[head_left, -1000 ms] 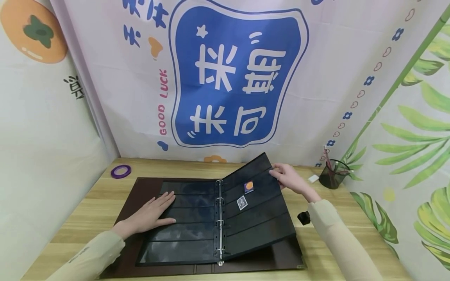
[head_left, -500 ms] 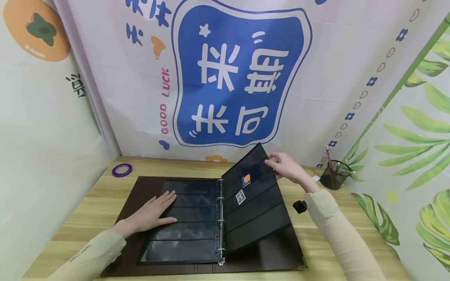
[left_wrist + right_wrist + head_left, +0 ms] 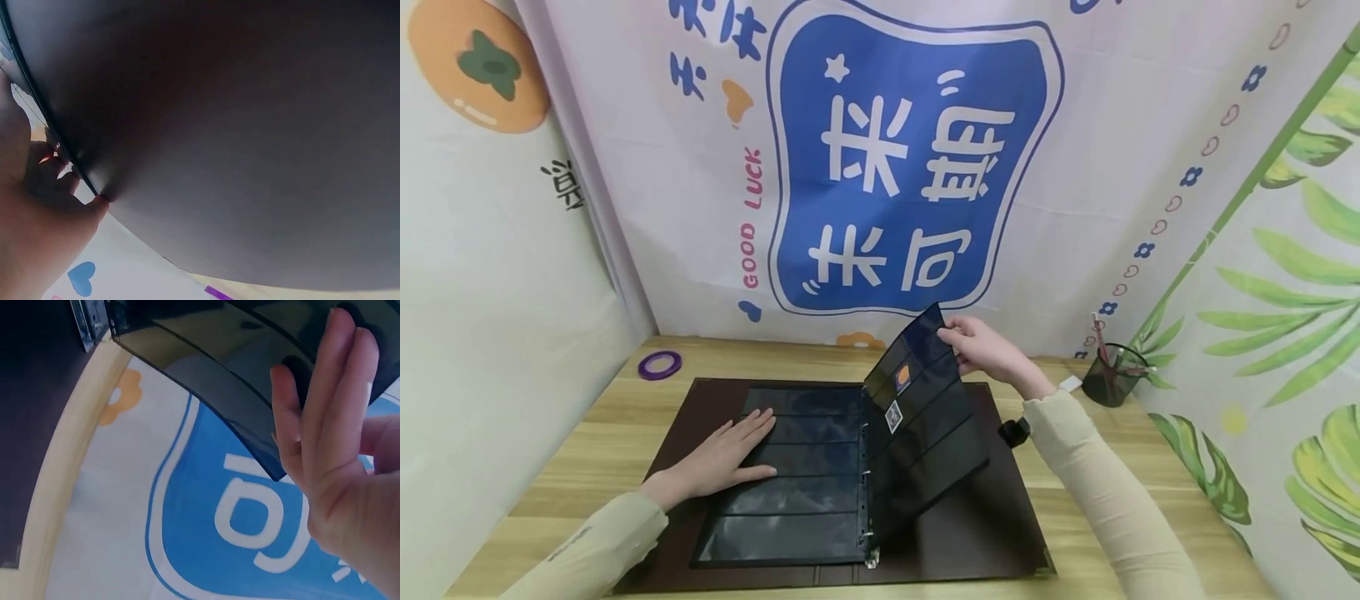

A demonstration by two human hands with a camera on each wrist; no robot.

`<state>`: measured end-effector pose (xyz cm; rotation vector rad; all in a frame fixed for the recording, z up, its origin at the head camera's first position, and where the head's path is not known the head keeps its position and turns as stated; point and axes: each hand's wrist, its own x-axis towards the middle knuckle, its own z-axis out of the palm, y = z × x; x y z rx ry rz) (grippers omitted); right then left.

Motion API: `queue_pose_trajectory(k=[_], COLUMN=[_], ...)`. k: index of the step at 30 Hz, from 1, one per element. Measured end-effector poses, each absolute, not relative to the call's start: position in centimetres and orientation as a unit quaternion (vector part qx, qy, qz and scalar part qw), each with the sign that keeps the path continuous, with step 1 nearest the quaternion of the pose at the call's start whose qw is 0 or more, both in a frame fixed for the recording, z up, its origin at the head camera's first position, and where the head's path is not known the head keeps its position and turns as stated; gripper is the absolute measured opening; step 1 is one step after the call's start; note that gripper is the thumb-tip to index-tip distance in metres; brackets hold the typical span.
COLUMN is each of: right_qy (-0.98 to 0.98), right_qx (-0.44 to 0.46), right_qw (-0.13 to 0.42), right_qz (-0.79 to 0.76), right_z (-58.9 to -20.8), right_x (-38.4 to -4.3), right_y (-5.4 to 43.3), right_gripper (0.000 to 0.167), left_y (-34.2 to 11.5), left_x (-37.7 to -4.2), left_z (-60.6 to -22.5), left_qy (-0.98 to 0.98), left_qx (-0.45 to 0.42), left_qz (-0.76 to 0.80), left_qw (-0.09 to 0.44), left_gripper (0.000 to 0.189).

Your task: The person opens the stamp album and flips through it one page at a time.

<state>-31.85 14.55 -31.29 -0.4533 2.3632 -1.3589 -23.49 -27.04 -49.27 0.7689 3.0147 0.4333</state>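
A dark brown ring-binder stamp album [image 3: 958, 554] lies spread on the table. My left hand [image 3: 722, 457] rests with straight fingers on its left black pocket page [image 3: 797, 493]; in the left wrist view the thumb tip [image 3: 100, 203] touches that page. My right hand [image 3: 988, 350] pinches the outer upper edge of the right black pocket page [image 3: 925, 442], which stands tilted up from the rings. Two small stamps show in its pockets, an orange-and-purple one [image 3: 903, 378] and a grey one [image 3: 892, 417]. Fingers [image 3: 340, 406] lie against the page in the right wrist view.
A purple tape roll [image 3: 659, 365] lies at the table's back left. At the back right stand a black mesh pen cup [image 3: 1111, 379] with pencils and a small white block [image 3: 1070, 383]. Printed cloth [image 3: 1097, 167] hangs close behind the table.
My right hand has moved left and slightly up, lifting the right page and tilting it more steeply toward the rings. More of the brown cover shows beneath. My left hand has stayed in place.
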Motion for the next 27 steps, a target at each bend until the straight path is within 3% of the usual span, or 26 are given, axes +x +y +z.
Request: queue_pose_trajectory(k=[8,16,22,27], right_qy=[0.809,0.777,0.769,0.743], right_qx=[-0.153,-0.233,-0.290,-0.342], right_qw=[0.156,0.130,0.116,0.108], right_qz=[-0.545,-0.571,-0.558,-0.565], right_z=[-33.5,-36.3,-38.1,-38.8], right_x=[-31.1,-29.2,-28.2,-28.2], right_y=[14.3,15.2,15.6,15.3], right_gripper=[0.053,0.054,0.069,0.092], left_y=[-26.6,-25.3,-21.7,-17.0], left_x=[-23.4,-24.3,-26.2,-27.9], left_z=[-48.7,-46.4,-43.3,-39.7], left_qy=[0.953,0.954,0.930,0.906], left_qx=[0.265,0.246,0.240,0.270], left_qz=[0.148,0.166,0.266,0.318], left_qw=[-0.006,0.048,0.085,0.071], left_gripper=[0.086,0.087,0.087,0.080])
